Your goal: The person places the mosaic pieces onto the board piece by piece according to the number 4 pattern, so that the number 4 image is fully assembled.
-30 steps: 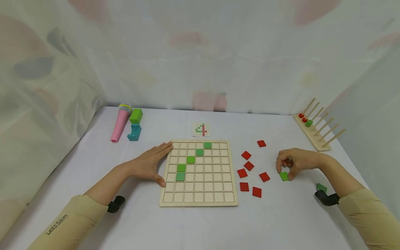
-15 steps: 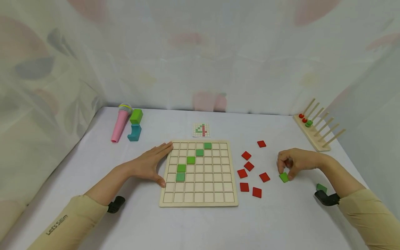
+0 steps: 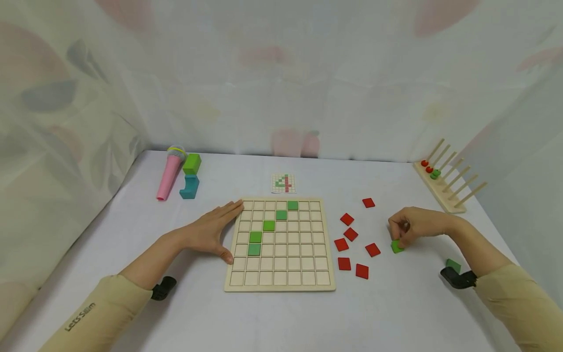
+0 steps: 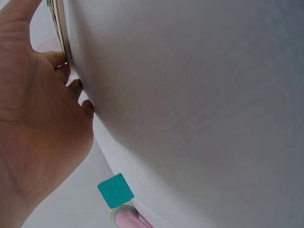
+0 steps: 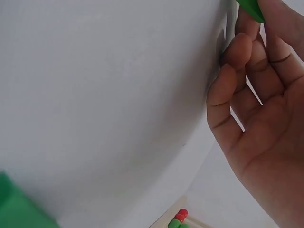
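Observation:
Between thumb and fingertips, my right hand (image 3: pixel 415 227) pinches a light green square tile (image 3: pixel 397 247), low over the table on the right; its edge also shows in the right wrist view as a green tile (image 5: pixel 252 10). My left hand (image 3: pixel 211 231) rests with spread, straight fingers along the left edge of a pale wooden grid board (image 3: pixel 293 263). Several green tiles (image 3: pixel 255 237) sit in the board's cells in a diagonal line. Loose red tiles (image 3: pixel 344 264) lie between the board and my right hand. Another green tile (image 3: pixel 453 266) lies beside my right wrist.
A small pattern card (image 3: pixel 283 184) lies behind the board. At the back left are a pink microphone (image 3: pixel 169 176), a green block (image 3: pixel 191 164) and a teal block (image 3: pixel 189 187). A wooden peg stand (image 3: pixel 443 191) with red and green beads stands at the back right.
My right hand has closed its fingertips on the light green tile and shifted it slightly left, tilting it. The left hand and the board have stayed still.

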The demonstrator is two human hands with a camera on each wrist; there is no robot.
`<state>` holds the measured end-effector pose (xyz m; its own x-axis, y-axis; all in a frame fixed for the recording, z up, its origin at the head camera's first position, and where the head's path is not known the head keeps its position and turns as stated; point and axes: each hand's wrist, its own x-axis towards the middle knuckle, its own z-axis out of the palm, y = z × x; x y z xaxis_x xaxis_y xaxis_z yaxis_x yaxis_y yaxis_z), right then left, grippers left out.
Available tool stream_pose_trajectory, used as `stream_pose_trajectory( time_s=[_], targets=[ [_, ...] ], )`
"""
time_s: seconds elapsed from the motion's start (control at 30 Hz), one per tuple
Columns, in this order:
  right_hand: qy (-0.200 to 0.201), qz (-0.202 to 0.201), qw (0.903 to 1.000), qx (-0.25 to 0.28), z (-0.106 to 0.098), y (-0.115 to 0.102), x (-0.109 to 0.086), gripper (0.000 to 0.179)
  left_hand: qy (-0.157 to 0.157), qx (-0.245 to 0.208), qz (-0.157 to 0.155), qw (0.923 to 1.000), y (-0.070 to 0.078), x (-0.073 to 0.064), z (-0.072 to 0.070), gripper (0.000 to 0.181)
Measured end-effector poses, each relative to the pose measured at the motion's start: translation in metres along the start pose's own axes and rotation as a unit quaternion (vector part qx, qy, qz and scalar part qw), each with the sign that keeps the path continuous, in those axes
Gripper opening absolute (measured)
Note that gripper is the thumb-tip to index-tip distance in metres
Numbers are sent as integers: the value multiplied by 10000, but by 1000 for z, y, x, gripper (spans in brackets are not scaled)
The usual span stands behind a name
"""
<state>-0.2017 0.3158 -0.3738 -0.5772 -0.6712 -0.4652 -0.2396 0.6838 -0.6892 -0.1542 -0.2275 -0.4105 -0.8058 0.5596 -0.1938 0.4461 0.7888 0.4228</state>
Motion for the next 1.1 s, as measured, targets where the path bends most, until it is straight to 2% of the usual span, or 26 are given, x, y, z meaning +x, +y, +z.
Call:
stream_pose_trajectory(
  time_s=[0.23,0.5,0.83,1.1],
  targets=[
    [229,-142,9995,136,-6,-5,10,8,17,-27,24,10000,0,-1,0,143],
    [866,-239,9957,246,-10,-25,31,15,-3,-63,33,10000,0,0,0,143],
    [1500,-318,9879,219,11,-65,78,16,-20,-73,17,10000,1,0,-1,143],
    [1735,-409,9837,221,34,-104,104,16,-17,-99,34,9999,1,-1,-1,143]
  ],
)
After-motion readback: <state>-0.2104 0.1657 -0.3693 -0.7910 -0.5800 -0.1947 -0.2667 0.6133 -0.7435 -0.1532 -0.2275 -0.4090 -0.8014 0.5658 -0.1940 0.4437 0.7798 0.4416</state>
